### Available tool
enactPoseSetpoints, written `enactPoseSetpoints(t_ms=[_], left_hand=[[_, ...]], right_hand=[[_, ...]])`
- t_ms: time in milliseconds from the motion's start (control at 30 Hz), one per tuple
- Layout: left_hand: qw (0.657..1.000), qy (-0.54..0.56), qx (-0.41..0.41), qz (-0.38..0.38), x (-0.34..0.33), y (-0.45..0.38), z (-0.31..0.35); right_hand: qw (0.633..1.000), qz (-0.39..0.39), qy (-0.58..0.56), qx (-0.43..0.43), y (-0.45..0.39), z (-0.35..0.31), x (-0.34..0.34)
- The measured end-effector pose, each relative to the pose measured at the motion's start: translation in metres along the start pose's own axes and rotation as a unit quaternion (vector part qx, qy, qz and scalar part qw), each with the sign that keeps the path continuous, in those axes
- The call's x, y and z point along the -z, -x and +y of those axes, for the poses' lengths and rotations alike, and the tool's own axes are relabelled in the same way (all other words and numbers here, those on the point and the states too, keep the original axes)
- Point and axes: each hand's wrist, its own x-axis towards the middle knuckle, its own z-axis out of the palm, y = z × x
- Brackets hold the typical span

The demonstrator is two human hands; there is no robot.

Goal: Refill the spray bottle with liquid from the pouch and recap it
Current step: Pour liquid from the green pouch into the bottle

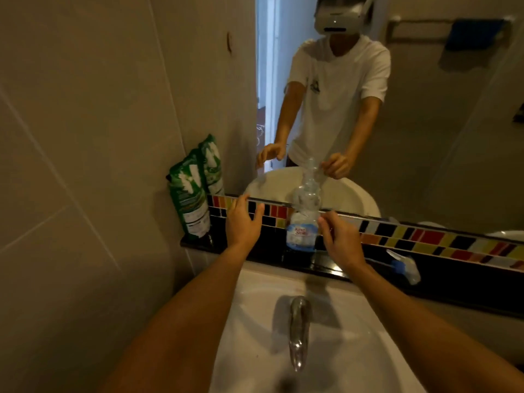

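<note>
The uncapped bottle (pixel 302 231) stands on the dark ledge (pixel 334 266) behind the sink (pixel 255 307); the right hand (pixel 338 239) touches its side with loosely curled fingers; the left hand (pixel 243 222) hovers spread wide between bottle and green pouch (pixel 190 202); the spray head (pixel 402 265) lies further right.

beige tiled wall (pixel 85 109) | mirror (pixel 453 123) | white sink (pixel 255 321) | dim light

dim warm light, soft blur, wide-angle bending at edges, tap shadow in basin

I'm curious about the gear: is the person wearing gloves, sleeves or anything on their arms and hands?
No. The left hand and right hand are bare, no gloves, rings or watch visible. Both forearms are uncovered; the mirror shows a short-sleeved white T-shirt.
</note>
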Motion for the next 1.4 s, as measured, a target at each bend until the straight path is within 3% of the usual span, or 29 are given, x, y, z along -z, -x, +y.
enactPoseSetpoints(t_ms=[133,233,433,567,667,767,833,1000,1133,1233,1300,1400], left_hand=[[0.990,0.009,0.064,0.121,0.044,-0.009,-0.040],[0.977,0.009,0.127,0.172,0.069,-0.021,-0.064],[0.973,-0.008,0.159,0.167,0.081,-0.044,-0.093],[0.972,0.020,0.131,0.194,0.077,-0.051,-0.099],[0.963,0.065,0.135,0.224,0.079,-0.056,-0.103],[0.959,0.080,0.160,0.221,0.081,-0.059,-0.106],[0.961,0.087,0.152,0.216,0.080,-0.058,-0.108],[0.967,0.129,0.065,0.208,0.080,-0.051,-0.125],[0.967,0.203,0.050,0.147,0.081,-0.052,-0.121],[0.969,0.229,0.051,0.073,0.079,-0.053,-0.114],[0.971,0.234,0.040,0.038,0.074,-0.054,-0.115],[0.967,0.253,0.030,0.008,0.069,-0.050,-0.118]], right_hand=[[0.994,-0.050,-0.020,0.092,-0.011,-0.054,-0.056],[0.989,-0.087,-0.031,0.115,-0.035,-0.093,-0.094],[0.977,-0.153,0.038,0.144,-0.112,-0.168,-0.150],[0.955,-0.193,0.161,0.157,-0.155,-0.210,-0.172],[0.934,-0.165,0.243,0.203,-0.168,-0.220,-0.181],[0.932,-0.108,0.239,0.252,-0.171,-0.218,-0.186],[0.925,-0.110,0.231,0.280,-0.171,-0.215,-0.180],[0.919,-0.134,0.217,0.301,-0.165,-0.200,-0.148],[0.955,-0.100,0.137,0.243,-0.151,-0.181,-0.135],[0.991,-0.046,-0.081,0.091,-0.134,-0.157,-0.139],[0.961,-0.079,-0.263,-0.037,-0.121,-0.147,-0.141],[0.893,-0.099,-0.421,-0.122,-0.107,-0.136,-0.144]])
